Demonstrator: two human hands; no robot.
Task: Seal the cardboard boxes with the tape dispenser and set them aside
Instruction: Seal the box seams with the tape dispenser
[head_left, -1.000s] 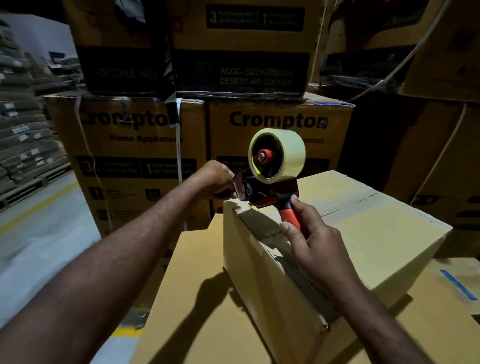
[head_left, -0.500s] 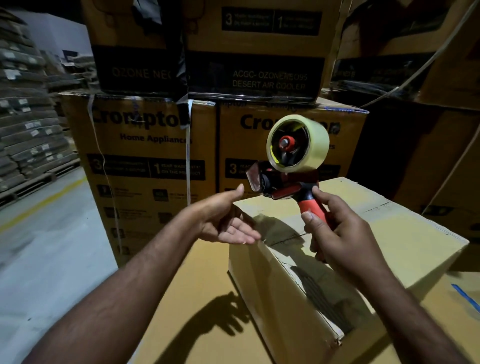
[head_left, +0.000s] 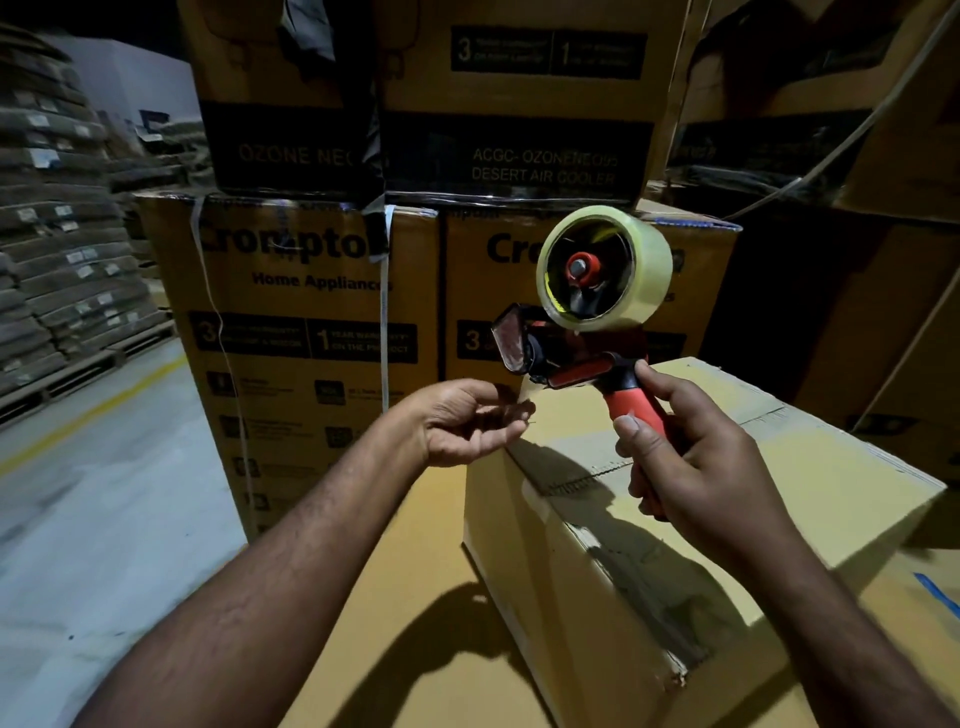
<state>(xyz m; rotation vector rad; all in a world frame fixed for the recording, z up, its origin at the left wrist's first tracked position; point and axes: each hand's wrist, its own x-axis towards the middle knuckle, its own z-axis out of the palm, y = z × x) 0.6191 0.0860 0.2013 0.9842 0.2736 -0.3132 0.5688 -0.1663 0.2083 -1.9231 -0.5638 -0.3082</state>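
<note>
A plain cardboard box (head_left: 810, 525) lies in front of me on a larger flat carton (head_left: 415, 623), with a strip of clear tape over its near end and top seam. My right hand (head_left: 696, 467) grips the red handle of the tape dispenser (head_left: 571, 338), which is lifted above the box with its roll of clear tape on top. My left hand (head_left: 467, 421) hovers palm up at the box's far left corner, just below the dispenser's blade end, fingers loosely curled and blurred.
Tall stacks of printed appliance cartons (head_left: 311, 312) stand close behind the box and to the right. On the left, bare warehouse floor (head_left: 78, 519) with a yellow line runs past stacked sacks on pallets (head_left: 57, 249).
The dispenser has lifted off the box's far edge and risen. My left hand let go near the blade, turned palm up and now curls its fingers a little.
</note>
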